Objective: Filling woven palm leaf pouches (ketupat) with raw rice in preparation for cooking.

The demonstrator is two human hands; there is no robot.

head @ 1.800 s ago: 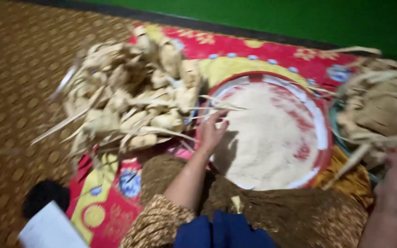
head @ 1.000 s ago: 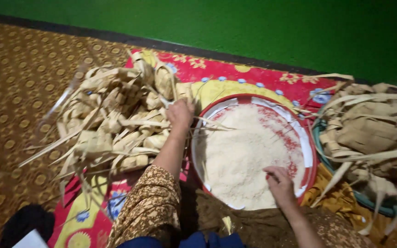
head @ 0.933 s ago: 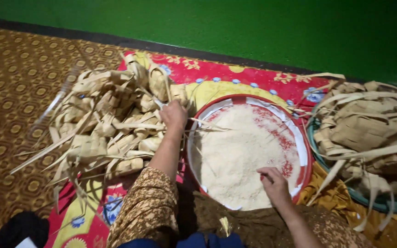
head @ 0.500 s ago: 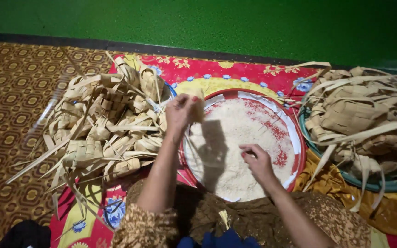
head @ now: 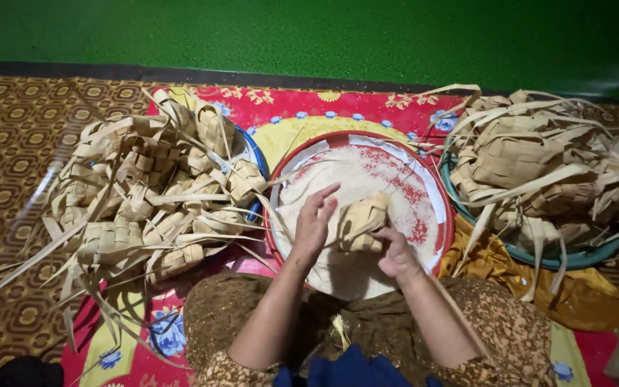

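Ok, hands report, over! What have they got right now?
Right hand grips woven leaf pouch over rice tray. Left hand open, beside pouch. Nothing blocking.

A person with bare forearms wears brown, speckled patterned cloth (head: 467,315) over the knees and a dark blue garment (head: 352,365) at the bottom centre of the frame.

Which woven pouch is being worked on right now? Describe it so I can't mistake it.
Find the round red tray of white rice in the middle of the mat. Just above the rice, the right hand holds one small woven palm-leaf pouch, the left hand open beside it. Every other pouch lies in the side heaps.
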